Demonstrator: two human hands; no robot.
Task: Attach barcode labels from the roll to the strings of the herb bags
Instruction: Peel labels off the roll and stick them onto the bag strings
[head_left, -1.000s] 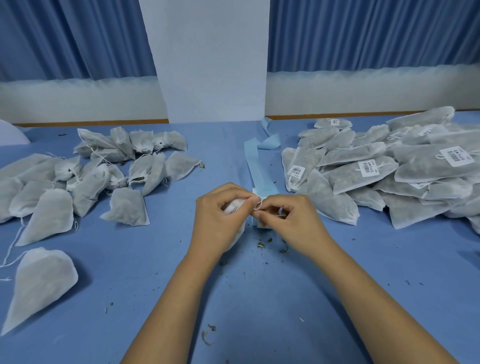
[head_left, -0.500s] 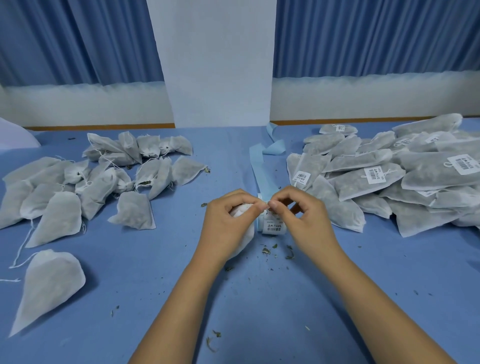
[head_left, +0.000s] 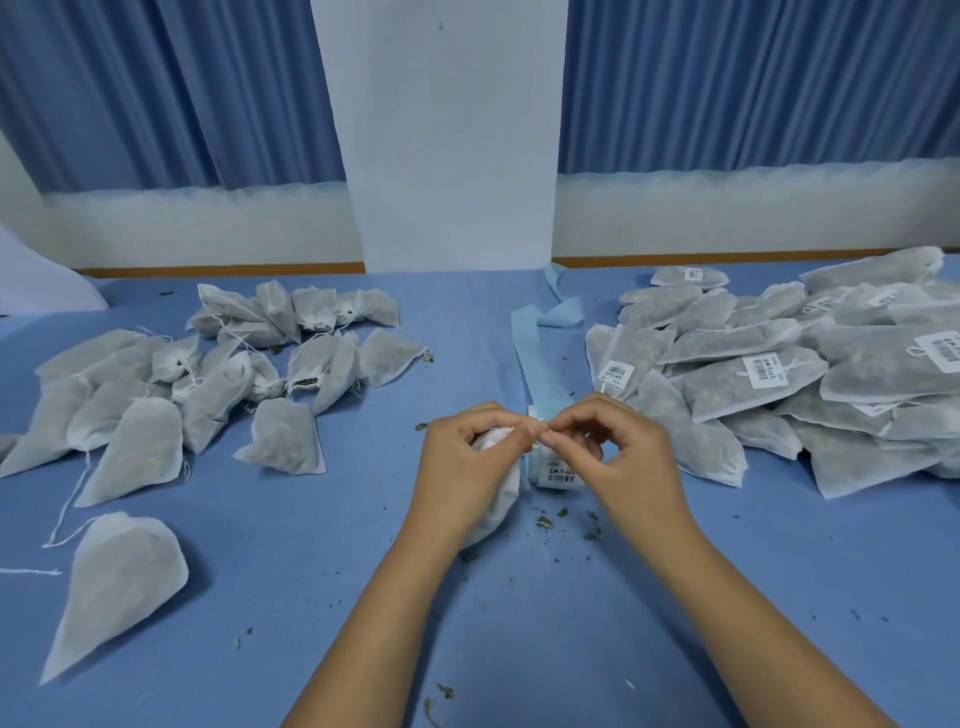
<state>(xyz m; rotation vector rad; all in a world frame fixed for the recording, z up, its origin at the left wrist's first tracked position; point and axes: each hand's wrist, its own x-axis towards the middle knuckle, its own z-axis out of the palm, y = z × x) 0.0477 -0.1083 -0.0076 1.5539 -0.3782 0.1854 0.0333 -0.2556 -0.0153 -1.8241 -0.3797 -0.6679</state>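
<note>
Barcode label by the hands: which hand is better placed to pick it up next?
Right, likely: the right hand hovers directly over the barcode label, while the left hand grips the herb bag.

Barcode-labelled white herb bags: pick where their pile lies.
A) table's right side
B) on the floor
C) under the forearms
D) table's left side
A: the white mesh herb bags with barcode labels are heaped on the right side of the blue table; the unlabelled white bags lie on the left.
</note>
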